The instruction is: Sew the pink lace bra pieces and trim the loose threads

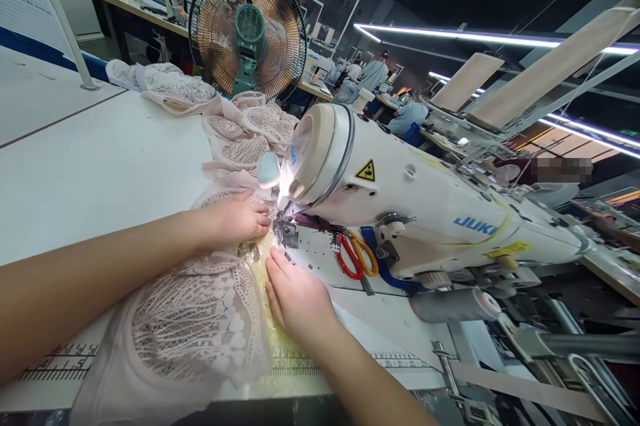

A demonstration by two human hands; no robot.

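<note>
A pale pink lace fabric piece (200, 319) with cup-like shapes lies across the table and runs up to the sewing machine's needle area (284, 229). My left hand (235, 218) rests palm down on the fabric, left of the presser foot, fingers stretched toward it and thumb apart. My right hand (300, 293) lies on the fabric's right edge, just in front of the foot, its fingers extended and pressed flat. Under the lace, a yellow strip (275, 339) shows beside the right fingers. The machine head (390, 179) leans in from the right, its lamp lighting the needle.
Red and orange-handled scissors (356, 256) lie beside the machine arm. A grey thread cone (455, 305) is at the right. More lace pieces (245, 129) are heaped behind the needle. A large fan (249, 29) stands beyond the table. Co-workers (375, 73) sit farther back.
</note>
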